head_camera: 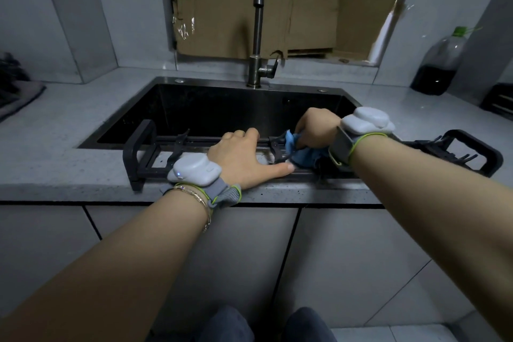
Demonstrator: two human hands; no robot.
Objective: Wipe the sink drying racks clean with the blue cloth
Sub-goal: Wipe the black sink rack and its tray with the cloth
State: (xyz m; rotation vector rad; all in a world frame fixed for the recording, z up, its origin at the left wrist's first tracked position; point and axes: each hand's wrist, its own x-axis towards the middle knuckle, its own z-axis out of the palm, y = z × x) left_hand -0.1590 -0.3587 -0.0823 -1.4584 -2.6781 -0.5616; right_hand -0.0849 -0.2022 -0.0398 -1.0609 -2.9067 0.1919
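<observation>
the grey table (69, 119) spans the middle of the frame, with the dark sink (222, 108) sunk into it at centre. the black drying rack (138, 147) lies along the sink's near edge, from centre left to far right, resting on the table lip. a hard sideways shove could, i judge, slide it off that lip and into the sink. the left hand (244, 155), just left of centre, braces it, fingers curled over the far rail and thumb laid along the near one. the right hand (316, 128), right of centre, is bunched round the blue cloth (305, 153) and presses it among the prongs. the cloth could snag on a prong and jerk the rack, or miss the undersides.
</observation>
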